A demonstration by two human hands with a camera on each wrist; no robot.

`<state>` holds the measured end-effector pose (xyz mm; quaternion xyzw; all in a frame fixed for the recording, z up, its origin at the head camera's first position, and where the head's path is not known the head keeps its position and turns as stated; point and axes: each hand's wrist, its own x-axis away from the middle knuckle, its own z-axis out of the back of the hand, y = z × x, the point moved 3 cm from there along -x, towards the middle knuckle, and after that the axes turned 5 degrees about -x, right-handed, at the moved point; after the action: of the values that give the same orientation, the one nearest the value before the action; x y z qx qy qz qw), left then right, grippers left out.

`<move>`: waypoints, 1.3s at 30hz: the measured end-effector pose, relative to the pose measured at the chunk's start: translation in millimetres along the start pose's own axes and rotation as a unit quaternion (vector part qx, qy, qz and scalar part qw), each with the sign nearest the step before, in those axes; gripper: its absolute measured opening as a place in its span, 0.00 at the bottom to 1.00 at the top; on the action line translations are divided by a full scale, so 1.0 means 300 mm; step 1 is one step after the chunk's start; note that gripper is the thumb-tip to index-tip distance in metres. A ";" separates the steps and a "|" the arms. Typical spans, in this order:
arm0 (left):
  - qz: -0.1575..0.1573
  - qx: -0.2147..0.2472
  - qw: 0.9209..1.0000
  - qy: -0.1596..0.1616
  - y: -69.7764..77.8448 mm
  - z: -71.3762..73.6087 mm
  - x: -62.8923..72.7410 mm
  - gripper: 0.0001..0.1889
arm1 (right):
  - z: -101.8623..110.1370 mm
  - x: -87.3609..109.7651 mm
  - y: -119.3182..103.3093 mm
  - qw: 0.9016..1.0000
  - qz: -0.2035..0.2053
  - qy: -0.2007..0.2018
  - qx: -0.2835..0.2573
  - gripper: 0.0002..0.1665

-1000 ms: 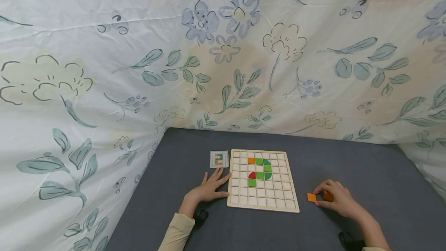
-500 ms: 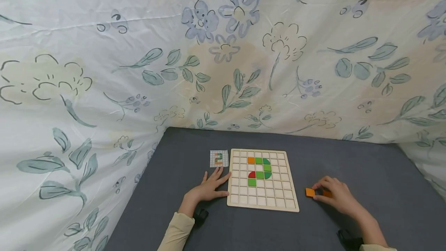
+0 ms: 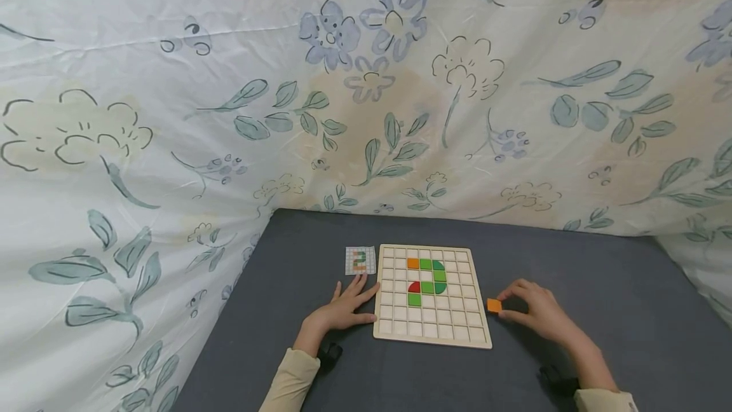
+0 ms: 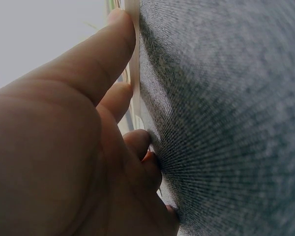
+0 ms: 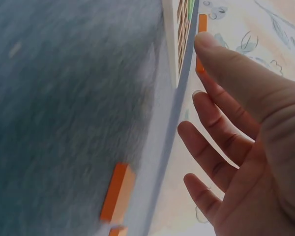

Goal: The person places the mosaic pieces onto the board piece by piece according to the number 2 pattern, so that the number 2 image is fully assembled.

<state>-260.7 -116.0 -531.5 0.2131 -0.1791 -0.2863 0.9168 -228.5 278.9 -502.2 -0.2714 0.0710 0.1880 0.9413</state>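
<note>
A pale wooden grid board (image 3: 431, 341) lies on the dark cloth, with green, red and orange tiles set in some of its squares. My left hand (image 3: 342, 308) is spread at the board's left side, fingertips on its edge; the left wrist view shows the thumb (image 4: 101, 59) along the rim. Between thumb and index finger, my right hand (image 3: 537, 311) pinches an orange square tile (image 3: 494, 305), just off the board's right edge. In the right wrist view that tile (image 5: 202, 22) stands out past the thumb tip, and the other fingers are loosely spread.
A small card (image 3: 360, 261) with a printed coloured grid pattern lies left of the board's top corner. On the cloth under the right hand is an orange block (image 5: 118, 192), with part of another orange piece (image 5: 119, 231) below it. A floral curtain (image 3: 366, 113) hangs behind the table.
My right hand has moved left and slightly away from me, bringing the orange square tile close to the board. My left hand and the board have stayed put.
</note>
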 end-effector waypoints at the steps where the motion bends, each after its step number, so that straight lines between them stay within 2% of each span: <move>1: -0.001 0.000 1.000 0.000 -0.002 -0.001 -0.001 0.37 | -0.004 -0.005 -0.006 1.000 0.003 0.001 -0.003 0.14; 11: -0.003 0.000 1.000 0.005 -0.008 -0.007 -0.001 0.38 | -0.045 -0.054 -0.052 1.000 0.017 -0.004 -0.021 0.15; 20: -0.004 0.000 1.000 0.008 -0.011 -0.011 0.002 0.38 | -0.074 -0.085 -0.086 0.999 0.007 -0.023 -0.034 0.14; 28: -0.002 0.001 1.000 0.008 -0.008 -0.007 0.001 0.38 | -0.089 -0.107 -0.132 0.998 0.042 -0.024 -0.045 0.12; 39: -0.004 -0.001 1.000 0.004 -0.005 -0.003 0.001 0.38 | -0.123 -0.135 -0.186 0.995 0.063 -0.029 -0.076 0.10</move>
<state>-260.8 -117.0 -533.0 0.2141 -0.1739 -0.2896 0.9165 -245.0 202.7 -496.7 -0.3313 0.0459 0.2592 0.9061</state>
